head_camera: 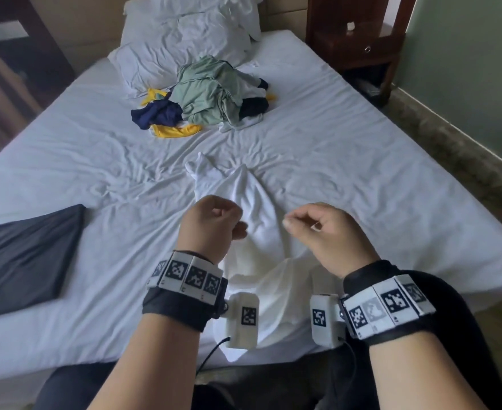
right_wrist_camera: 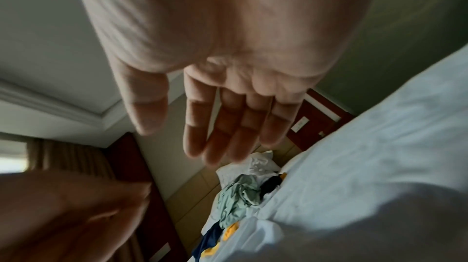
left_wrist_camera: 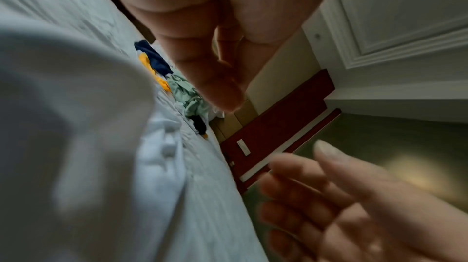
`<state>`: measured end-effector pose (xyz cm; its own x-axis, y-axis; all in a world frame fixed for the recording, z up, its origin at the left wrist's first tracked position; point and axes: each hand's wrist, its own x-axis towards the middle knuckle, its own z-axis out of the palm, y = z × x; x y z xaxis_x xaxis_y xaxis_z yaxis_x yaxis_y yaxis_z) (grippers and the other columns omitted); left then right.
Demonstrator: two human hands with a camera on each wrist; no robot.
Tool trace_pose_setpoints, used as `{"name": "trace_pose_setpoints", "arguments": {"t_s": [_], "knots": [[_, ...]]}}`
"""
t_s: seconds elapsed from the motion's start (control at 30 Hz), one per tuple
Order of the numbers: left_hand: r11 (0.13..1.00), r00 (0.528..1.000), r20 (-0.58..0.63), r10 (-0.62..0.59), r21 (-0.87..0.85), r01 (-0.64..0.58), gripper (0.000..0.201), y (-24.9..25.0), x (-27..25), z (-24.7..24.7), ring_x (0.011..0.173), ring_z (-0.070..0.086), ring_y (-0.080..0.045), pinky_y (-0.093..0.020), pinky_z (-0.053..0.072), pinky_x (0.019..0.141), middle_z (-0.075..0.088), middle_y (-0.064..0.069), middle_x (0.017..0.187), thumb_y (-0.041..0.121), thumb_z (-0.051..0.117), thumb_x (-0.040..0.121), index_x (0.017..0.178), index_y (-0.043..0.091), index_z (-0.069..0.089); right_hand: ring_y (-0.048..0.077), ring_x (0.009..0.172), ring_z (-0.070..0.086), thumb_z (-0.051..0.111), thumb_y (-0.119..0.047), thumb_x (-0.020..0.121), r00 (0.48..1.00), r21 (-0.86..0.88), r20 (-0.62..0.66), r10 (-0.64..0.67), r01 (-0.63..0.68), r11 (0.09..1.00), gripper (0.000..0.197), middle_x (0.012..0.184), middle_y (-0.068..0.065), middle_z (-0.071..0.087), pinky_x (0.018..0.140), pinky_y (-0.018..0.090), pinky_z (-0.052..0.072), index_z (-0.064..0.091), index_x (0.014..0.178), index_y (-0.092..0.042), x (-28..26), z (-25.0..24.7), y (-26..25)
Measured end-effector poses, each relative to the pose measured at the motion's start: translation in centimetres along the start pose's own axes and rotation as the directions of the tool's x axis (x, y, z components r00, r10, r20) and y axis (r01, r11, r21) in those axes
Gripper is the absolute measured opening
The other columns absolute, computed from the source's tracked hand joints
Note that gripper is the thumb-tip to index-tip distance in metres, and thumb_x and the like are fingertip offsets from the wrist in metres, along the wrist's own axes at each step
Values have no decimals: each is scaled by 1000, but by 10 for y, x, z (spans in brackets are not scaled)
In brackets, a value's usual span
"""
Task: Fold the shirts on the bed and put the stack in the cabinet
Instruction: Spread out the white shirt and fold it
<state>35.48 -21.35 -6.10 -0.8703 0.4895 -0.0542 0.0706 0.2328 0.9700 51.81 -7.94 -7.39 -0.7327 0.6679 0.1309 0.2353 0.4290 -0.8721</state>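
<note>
A crumpled white shirt [head_camera: 255, 208] lies lengthwise on the white bed sheet [head_camera: 362, 173], its lower end hanging over the near edge. Both hands hover just above it. My left hand [head_camera: 220, 217] is over its left side with fingers loosely curled and nothing in them. On its right side my right hand [head_camera: 306, 223] is relaxed, and its fingers [right_wrist_camera: 217, 130] hang nearly straight and empty in the right wrist view. A heap of unfolded shirts [head_camera: 208, 96], green, navy, yellow, black and white, sits farther up the bed. A folded dark shirt [head_camera: 25, 255] lies flat at the left.
White pillows [head_camera: 184, 39] lean at the head of the bed behind the heap. A dark wooden nightstand [head_camera: 359, 39] stands at the far right corner, beside a green wall. My dark-trousered legs are against the bed's near edge.
</note>
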Motion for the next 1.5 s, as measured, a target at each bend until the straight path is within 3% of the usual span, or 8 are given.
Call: {"name": "trace_pose_setpoints", "arguments": {"t_s": [0.33,0.47,0.6,0.8,0.93,1.17,1.27,1.5], "knots": [[824,989,8,-146,555,117,17,-38,7,-13,79,67,-14,-32,52,71,72,4,92,39,70,85,96,27,67,14,109,62,80,-46,78,803,-441,547,234,39,897,46,117,-14,68,97,33,47,65,121,-35,-4,51,-2],[703,948,30,-316,679,213,49,-42,3,-36,99,68,-28,-43,55,89,70,-6,104,65,64,82,106,23,63,15,82,64,69,-42,84,914,-325,376,150,-21,945,14,80,-9,69,79,35,50,69,90,-29,3,46,8],[863,929,165,-332,450,229,34,-32,-5,-26,84,76,-25,-44,63,82,78,-6,86,51,67,92,91,17,74,15,73,64,68,-40,88,941,-244,289,174,-104,964,16,76,-4,68,67,31,50,65,85,-24,10,19,10],[986,975,212,-71,161,37,53,-5,-4,18,95,74,-11,-43,58,95,79,8,99,51,74,70,115,25,77,4,102,61,76,-57,76,926,-253,329,184,-101,962,67,115,-19,61,91,32,54,50,135,-41,7,9,5],[982,909,379,174,0,-188,25,17,-7,33,109,68,-4,-30,51,101,75,13,114,33,64,98,122,30,74,8,90,65,70,-56,84,993,-179,97,67,-49,983,38,100,-14,67,77,30,50,59,112,-32,30,7,-8],[984,984,-11,179,-9,-179,18,-3,23,17,98,73,-16,-35,57,89,78,5,100,20,66,90,104,24,77,21,70,60,74,-38,72,855,532,-320,408,-194,824,23,75,11,67,65,42,53,76,84,-17,102,-34,34],[926,996,86,14,375,-45,15,-21,28,11,89,70,-15,-24,54,75,76,4,100,30,71,92,105,22,74,26,100,64,66,-38,87,772,302,-401,493,-396,867,40,110,10,67,78,34,47,65,122,-17,103,-59,53],[868,966,138,-219,479,128,49,-55,27,39,92,71,-18,-35,57,82,73,7,108,54,69,85,126,28,62,25,120,60,70,-43,86,926,-289,-48,375,-372,882,54,135,3,63,104,37,47,58,134,-22,75,-30,59]]}}
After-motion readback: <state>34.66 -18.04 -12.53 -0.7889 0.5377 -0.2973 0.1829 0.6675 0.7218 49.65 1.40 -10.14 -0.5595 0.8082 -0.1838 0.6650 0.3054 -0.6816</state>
